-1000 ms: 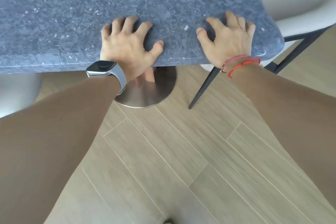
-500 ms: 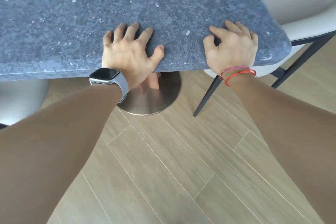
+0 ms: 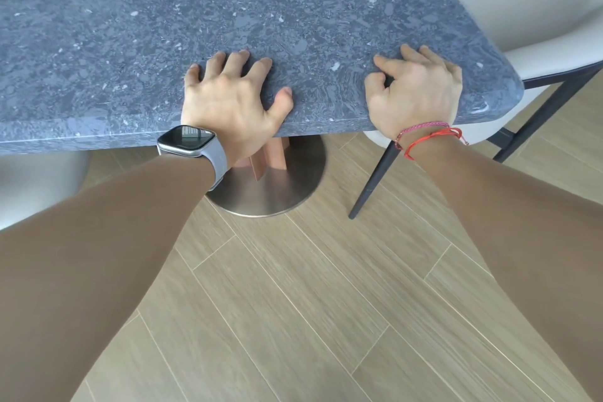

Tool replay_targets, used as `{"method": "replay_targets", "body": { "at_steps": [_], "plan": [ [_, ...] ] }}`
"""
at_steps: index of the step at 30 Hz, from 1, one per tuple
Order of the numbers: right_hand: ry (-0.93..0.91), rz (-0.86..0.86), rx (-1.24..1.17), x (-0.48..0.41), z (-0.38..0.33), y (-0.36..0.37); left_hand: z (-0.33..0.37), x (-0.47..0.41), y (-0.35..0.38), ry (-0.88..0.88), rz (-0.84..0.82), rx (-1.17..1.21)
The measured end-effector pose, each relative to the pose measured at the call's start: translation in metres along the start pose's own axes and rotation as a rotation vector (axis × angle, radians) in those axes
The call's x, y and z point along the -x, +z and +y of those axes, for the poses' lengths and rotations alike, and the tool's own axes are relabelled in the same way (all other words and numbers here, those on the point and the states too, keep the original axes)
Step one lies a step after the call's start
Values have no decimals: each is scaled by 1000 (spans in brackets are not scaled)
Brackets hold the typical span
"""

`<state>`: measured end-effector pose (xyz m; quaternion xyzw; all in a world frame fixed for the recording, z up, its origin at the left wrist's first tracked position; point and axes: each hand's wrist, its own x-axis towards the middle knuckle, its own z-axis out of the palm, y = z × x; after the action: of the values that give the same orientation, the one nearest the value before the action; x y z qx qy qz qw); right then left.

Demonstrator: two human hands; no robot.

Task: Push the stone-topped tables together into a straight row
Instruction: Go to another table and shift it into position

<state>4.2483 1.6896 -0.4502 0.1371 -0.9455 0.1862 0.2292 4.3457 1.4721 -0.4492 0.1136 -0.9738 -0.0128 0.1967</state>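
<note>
One blue-grey stone-topped table (image 3: 228, 3) fills the top of the view, its near edge running across the frame and its rounded corner at the right. My left hand (image 3: 228, 101), with a watch on the wrist, presses on the top just inside the near edge, fingers spread and arched. My right hand (image 3: 416, 91), with red string bracelets, presses on the top near the right corner, fingers closer together. Both thumbs lie on the top, not under the edge. No second table is in view.
Under the table stands a copper post on a round steel base (image 3: 280, 192). A white chair with dark legs (image 3: 375, 183) stands close against the table's right corner. Another pale seat (image 3: 36, 179) shows at the left under the edge. The floor (image 3: 326, 303) is light wood planks.
Table edge, base and both hands sit lower in the view than before. My hands keep their places on the top; the right fingers have drawn closer together.
</note>
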Motion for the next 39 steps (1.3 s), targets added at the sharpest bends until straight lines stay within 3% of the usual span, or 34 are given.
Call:
{"method": "replay_targets", "body": {
  "at_steps": [17,39],
  "plan": [
    [-51,58,-29,-1,3,4,3,-2,-1,-9,-23,-22],
    [-16,-5,-31,-2,4,5,3,-1,1,3,-7,-10]
  ]
}}
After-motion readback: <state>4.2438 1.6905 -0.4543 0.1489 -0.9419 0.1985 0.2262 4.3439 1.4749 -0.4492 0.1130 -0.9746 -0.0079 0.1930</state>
